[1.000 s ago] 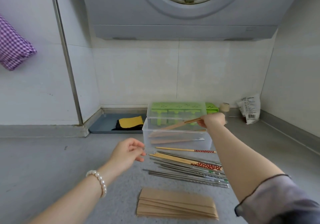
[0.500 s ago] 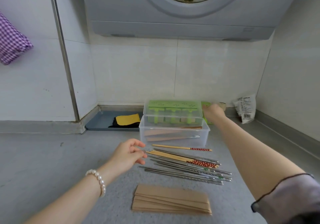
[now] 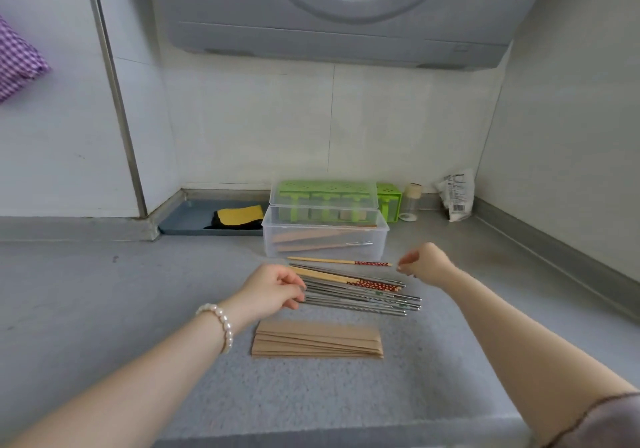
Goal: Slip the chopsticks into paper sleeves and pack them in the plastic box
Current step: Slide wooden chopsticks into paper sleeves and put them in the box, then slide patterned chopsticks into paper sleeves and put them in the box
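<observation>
A clear plastic box (image 3: 325, 239) stands open on the counter, with sleeved chopsticks lying inside it. In front of it lies a pile of loose chopsticks (image 3: 360, 291), several of steel and some of wood with red dotted ends. One wooden chopstick (image 3: 337, 261) lies apart, nearer the box. A stack of brown paper sleeves (image 3: 317, 340) lies closest to me. My left hand (image 3: 272, 291) reaches the left ends of the pile, fingers curled at the tips. My right hand (image 3: 424, 263) hovers by the right end of the single chopstick, fingers loosely curled, holding nothing.
A green holder (image 3: 389, 198) and a small jar (image 3: 412, 201) stand behind the box. A white packet (image 3: 457, 198) leans in the back right corner. A grey tray with a yellow and black cloth (image 3: 239, 217) sits at the back left. A hood hangs overhead.
My right hand put a sleeved pair into the box, let go and drew back toward the loose chopsticks. My left hand moved right, onto the pile's left ends.
</observation>
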A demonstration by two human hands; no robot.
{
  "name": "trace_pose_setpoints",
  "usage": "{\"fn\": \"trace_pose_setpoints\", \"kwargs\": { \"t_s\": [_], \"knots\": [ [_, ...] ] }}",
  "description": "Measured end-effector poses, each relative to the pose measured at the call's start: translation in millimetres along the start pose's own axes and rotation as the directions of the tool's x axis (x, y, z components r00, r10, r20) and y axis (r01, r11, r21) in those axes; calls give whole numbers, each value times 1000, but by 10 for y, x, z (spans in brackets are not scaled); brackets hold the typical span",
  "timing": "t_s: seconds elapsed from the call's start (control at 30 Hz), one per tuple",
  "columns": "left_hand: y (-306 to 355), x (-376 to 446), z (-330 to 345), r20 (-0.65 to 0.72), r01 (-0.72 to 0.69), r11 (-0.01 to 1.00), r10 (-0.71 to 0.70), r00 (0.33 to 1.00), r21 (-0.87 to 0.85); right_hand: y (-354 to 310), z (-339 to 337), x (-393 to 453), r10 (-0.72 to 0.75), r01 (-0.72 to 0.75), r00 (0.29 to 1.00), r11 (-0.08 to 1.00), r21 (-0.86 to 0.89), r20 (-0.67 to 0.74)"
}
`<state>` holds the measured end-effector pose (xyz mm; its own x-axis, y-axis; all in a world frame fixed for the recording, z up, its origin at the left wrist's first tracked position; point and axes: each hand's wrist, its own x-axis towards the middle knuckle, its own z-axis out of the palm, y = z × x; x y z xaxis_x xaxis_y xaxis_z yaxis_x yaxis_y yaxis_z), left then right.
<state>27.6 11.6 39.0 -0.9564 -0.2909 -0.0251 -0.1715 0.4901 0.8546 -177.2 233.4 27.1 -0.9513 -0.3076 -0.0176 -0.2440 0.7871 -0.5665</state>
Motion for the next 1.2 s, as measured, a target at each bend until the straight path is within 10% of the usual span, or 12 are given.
{"fn": "trace_pose_setpoints", "kwargs": {
  "t_s": [0.63, 0.87, 1.2],
  "knots": [
    [-195, -90, 34, 15, 4, 991, -6, 1000, 134, -143, 352, -251, -195, 195, 981, 977, -86, 4],
    [-217, -60, 141, 127, -120, 852, 63, 990, 510, -134, 262, -447, -243, 254, 960, 964, -75, 137],
    [-203, -14, 224, 173, -133, 842, 48, 984, 522, -310, 281, -892, -321, 398, 850, 911, -110, 417]
  ]
}}
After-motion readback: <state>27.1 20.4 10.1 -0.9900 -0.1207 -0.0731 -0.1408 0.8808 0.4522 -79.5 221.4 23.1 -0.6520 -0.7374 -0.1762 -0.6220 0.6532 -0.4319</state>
